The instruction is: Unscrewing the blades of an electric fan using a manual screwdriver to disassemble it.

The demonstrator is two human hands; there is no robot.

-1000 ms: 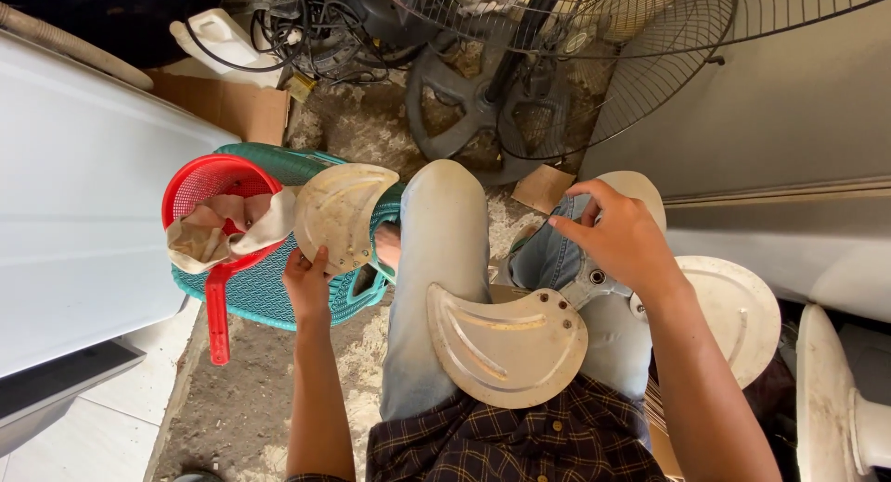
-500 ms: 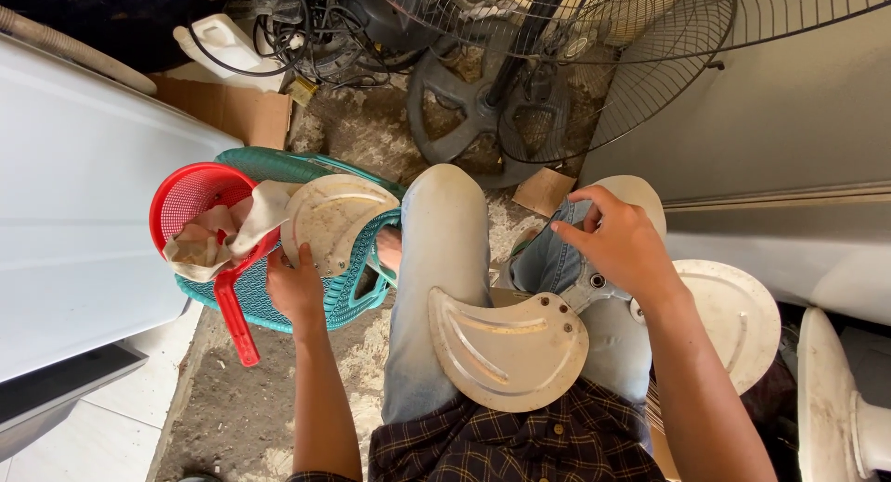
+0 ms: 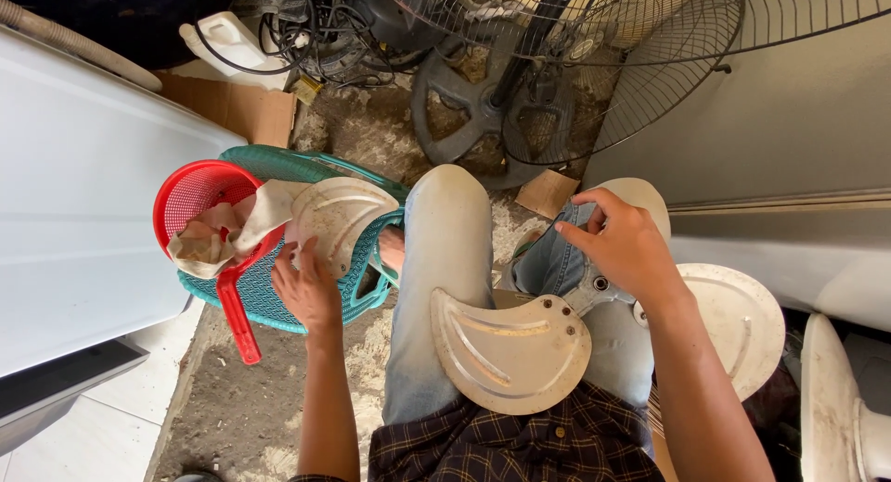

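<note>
At the left edge of the teal basket point(image 3: 269, 301), the red strainer point(image 3: 200, 199) with its crumpled rag point(image 3: 218, 236) had drifted slightly leftward over the last second. Beside it, the left hand point(image 3: 306, 292) had slid up under the loose metal fan blade point(image 3: 343, 222), fingers spread against its lower rim rather than clamped. Another blade point(image 3: 510, 347) lay across the lap. The right hand point(image 3: 626, 245) stayed curled on the blade assembly; its grip was hidden. A white jug point(image 3: 232, 41) and brown cardboard point(image 3: 246, 111) sat beyond.

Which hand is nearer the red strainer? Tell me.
Left. The left hand rests on a fan blade in the teal basket, right beside the red strainer. The right hand is across both knees, on the hub.
</note>
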